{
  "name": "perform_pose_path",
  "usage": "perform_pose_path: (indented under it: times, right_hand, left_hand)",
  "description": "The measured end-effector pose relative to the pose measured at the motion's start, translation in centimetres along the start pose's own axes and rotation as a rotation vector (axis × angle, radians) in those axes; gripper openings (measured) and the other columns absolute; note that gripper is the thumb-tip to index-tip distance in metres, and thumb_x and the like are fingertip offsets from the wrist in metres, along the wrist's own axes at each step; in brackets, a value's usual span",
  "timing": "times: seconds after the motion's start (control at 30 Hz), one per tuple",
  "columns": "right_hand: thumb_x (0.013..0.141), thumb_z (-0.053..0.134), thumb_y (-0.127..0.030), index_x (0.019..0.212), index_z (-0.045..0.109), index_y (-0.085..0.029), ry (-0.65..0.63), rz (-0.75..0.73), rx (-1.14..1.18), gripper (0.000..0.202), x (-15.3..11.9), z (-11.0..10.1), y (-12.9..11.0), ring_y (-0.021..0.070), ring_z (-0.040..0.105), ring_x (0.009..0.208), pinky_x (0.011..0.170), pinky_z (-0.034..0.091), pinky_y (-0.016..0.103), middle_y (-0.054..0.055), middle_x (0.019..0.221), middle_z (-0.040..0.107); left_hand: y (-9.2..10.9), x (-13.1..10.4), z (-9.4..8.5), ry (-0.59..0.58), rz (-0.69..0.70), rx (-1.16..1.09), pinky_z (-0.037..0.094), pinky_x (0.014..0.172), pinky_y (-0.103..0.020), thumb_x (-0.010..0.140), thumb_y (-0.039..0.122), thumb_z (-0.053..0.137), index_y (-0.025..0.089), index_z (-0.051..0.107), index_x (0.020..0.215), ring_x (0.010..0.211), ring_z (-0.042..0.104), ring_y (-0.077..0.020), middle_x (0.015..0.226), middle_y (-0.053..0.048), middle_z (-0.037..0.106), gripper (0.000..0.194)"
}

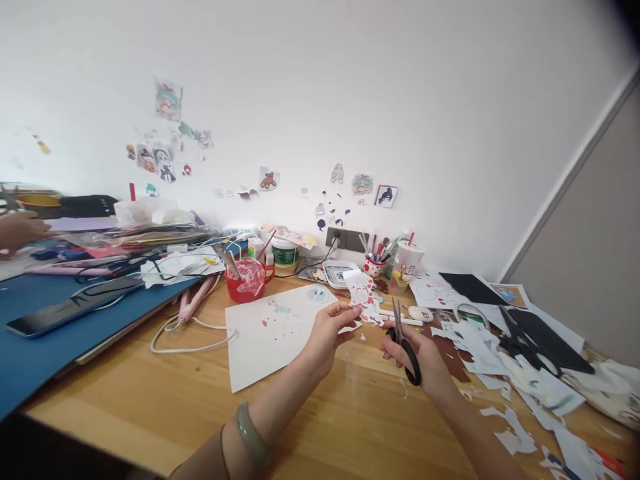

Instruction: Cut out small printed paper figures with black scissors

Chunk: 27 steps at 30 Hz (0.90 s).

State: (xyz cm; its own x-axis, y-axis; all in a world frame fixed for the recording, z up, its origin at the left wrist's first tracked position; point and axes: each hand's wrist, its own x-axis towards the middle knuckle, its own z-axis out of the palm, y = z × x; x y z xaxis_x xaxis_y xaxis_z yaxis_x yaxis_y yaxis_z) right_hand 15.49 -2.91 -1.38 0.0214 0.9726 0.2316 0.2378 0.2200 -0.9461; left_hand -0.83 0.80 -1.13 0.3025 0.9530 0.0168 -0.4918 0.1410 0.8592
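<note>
Between thumb and fingers, my left hand [330,333] pinches a piece of white paper [364,293] with red and pink printed patterns. My right hand [417,357] is closed around black-handled scissors [411,360]. Their blades point up and away from me, just right of the paper and apart from it. Under and left of my left hand lies a large white sheet [265,333] with small coloured bits on it. A few tiny paper scraps [363,337] lie on the wooden table [350,413] below the held paper.
A red mug [245,280] stands behind the sheet. A lidded cup with a straw [409,257] and a pen holder [374,265] are near the wall. Paper offcuts [515,427] and larger black scissors [523,340] lie at right. Another person's hand [23,233] shows at far left.
</note>
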Motion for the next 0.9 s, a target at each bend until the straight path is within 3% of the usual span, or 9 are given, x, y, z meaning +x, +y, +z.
perform_pose_path:
  times: [0.3,0.47,0.6,0.7,0.9]
  right_hand:
    - [0.061,0.069,-0.032,0.092,0.056,-0.019,0.13,-0.055,0.09,0.037,-0.2,-0.2,-1.1,0.0149,0.055,0.059,0.047,0.041,0.023,0.002,0.072,0.061]
    - [0.058,0.071,-0.03,0.091,0.054,-0.02,0.129,-0.093,-0.006,0.038,-0.4,-0.1,-1.3,0.0141,0.052,0.061,0.055,0.042,0.023,-0.002,0.066,0.056]
    - [0.058,0.068,-0.025,0.088,0.054,-0.019,-0.016,-0.019,-0.029,0.033,-0.4,-0.3,-0.9,0.0122,0.049,0.057,0.053,0.04,0.022,-0.003,0.063,0.053]
    - [0.059,0.065,-0.022,0.087,0.055,-0.018,-0.138,0.012,-0.04,0.03,-0.4,-0.4,-0.7,0.0113,0.049,0.055,0.051,0.04,0.022,-0.003,0.064,0.054]
    - [0.061,0.063,-0.033,0.089,0.056,-0.017,0.042,0.009,-0.157,0.033,0.5,-1.1,-0.5,0.0112,0.05,0.052,0.049,0.04,0.022,-0.004,0.061,0.053]
  left_hand:
    - [-0.7,-0.4,0.5,-0.027,-0.037,0.075,0.037,0.059,-0.019,0.058,0.033,0.069,0.014,0.058,0.069,0.065,0.048,-0.0085,0.072,-0.001,0.055,0.024]
    - [-1.4,-0.6,0.9,-0.083,-0.104,0.151,0.038,0.059,-0.02,0.057,0.032,0.069,0.014,0.058,0.068,0.066,0.048,-0.0093,0.07,-0.001,0.055,0.023]
    - [-0.8,-0.4,0.9,-0.111,-0.057,0.175,0.041,0.065,-0.024,0.06,0.031,0.067,0.015,0.06,0.08,0.071,0.053,-0.0119,0.08,-0.003,0.06,0.027]
    - [-0.4,-0.1,0.6,-0.093,-0.018,0.175,0.042,0.066,-0.025,0.061,0.029,0.065,0.014,0.059,0.077,0.066,0.054,-0.0117,0.074,-0.003,0.06,0.023]
    - [-1.3,0.4,-0.1,0.037,-0.143,0.185,0.039,0.058,-0.018,0.059,0.028,0.066,0.016,0.056,0.074,0.066,0.051,-0.0082,0.074,-0.001,0.058,0.022]
